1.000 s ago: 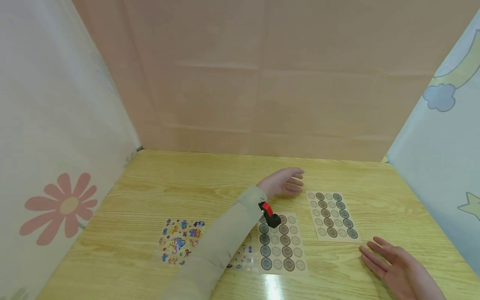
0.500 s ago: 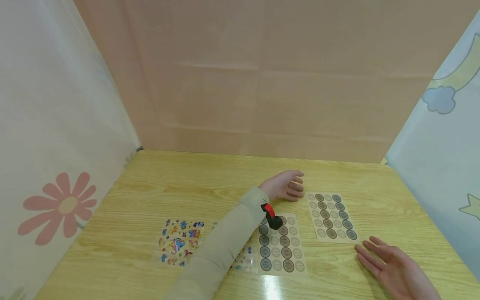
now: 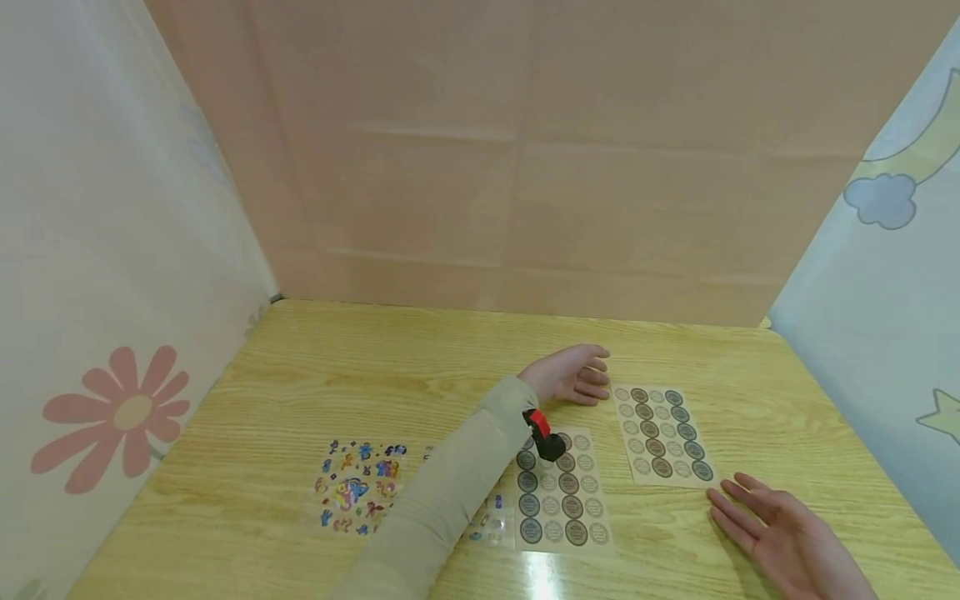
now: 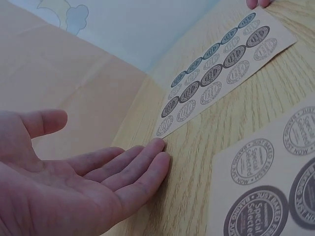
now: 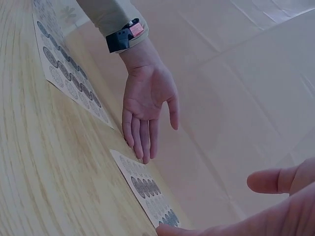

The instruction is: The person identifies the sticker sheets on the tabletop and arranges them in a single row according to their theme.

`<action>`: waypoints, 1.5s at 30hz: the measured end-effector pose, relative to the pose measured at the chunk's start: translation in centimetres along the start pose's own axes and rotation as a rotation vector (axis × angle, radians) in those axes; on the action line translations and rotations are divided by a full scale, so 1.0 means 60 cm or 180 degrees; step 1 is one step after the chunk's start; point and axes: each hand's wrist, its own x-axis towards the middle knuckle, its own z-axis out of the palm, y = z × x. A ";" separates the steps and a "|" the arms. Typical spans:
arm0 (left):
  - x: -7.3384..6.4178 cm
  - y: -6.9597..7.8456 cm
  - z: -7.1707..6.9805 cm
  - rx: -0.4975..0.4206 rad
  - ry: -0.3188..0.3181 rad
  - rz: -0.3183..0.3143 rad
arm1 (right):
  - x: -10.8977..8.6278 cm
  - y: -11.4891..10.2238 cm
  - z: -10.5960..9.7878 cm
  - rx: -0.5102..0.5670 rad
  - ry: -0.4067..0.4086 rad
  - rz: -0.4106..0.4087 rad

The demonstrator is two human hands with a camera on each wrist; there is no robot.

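Observation:
On the right half of the table lies a sheet of round stickers (image 3: 663,435) in grey, brown and pale rows. My left hand (image 3: 572,375) is by that sheet's upper left corner, fingers extended, palm facing right; in the left wrist view its fingertips (image 4: 157,143) come right at the corner. At the lower right corner my right hand (image 3: 783,533) has its fingers out, fingertips right by the sheet's edge. Neither hand holds anything. A second sheet of round stickers (image 3: 564,492) lies to the left, its upper left part hidden by my left forearm and the black-and-red wrist device.
A clear sheet of colourful cartoon stickers (image 3: 356,487) lies at the left. Another clear sticker sheet (image 3: 491,529) sits beneath my left sleeve (image 3: 450,475), mostly hidden. Cloth walls enclose the wooden table (image 3: 360,350), with a tan one (image 3: 517,167) along the back.
Both hands have shifted slightly: the left a little toward the front of the table, the right a little leftward toward the sheet's corner. The sheets lie as before.

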 end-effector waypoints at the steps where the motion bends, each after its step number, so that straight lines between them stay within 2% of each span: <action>1: -0.001 0.000 0.001 0.0002 0.0013 0.0003 | -0.001 -0.001 0.000 0.0021 -0.0005 -0.0001; 8: 0.000 0.001 0.004 -0.0032 0.0012 -0.0020 | 0.000 -0.004 0.000 0.0345 -0.0118 0.0095; 13: 0.001 0.001 0.005 -0.0133 0.0022 -0.0034 | 0.005 -0.006 0.002 0.0430 0.0095 0.0121; 16: -0.001 0.000 0.005 -0.0145 0.0018 0.0000 | 0.006 -0.007 0.002 0.0482 0.0134 0.0093; 21: -0.004 -0.002 0.003 -0.0112 0.0066 0.0100 | 0.002 -0.007 0.000 0.0535 0.0001 0.0111; 26: -0.001 -0.001 0.005 -0.0201 -0.0235 -0.0104 | 0.002 -0.011 0.000 0.0640 -0.0126 0.0202; 29: 0.000 -0.001 0.006 -0.0289 -0.0387 -0.0222 | 0.005 -0.012 0.001 0.0660 -0.0108 0.0220; 32: 0.000 -0.003 0.006 -0.0347 -0.0478 -0.0250 | 0.007 -0.014 0.003 0.0597 -0.0067 0.0212; 41: 0.000 -0.004 0.007 -0.0360 -0.0529 -0.0262 | 0.011 -0.023 -0.004 0.0706 -0.0285 0.0358; 45: 0.001 -0.006 0.007 -0.0371 -0.0513 -0.0282 | 0.012 -0.027 -0.007 0.0722 -0.0196 0.0372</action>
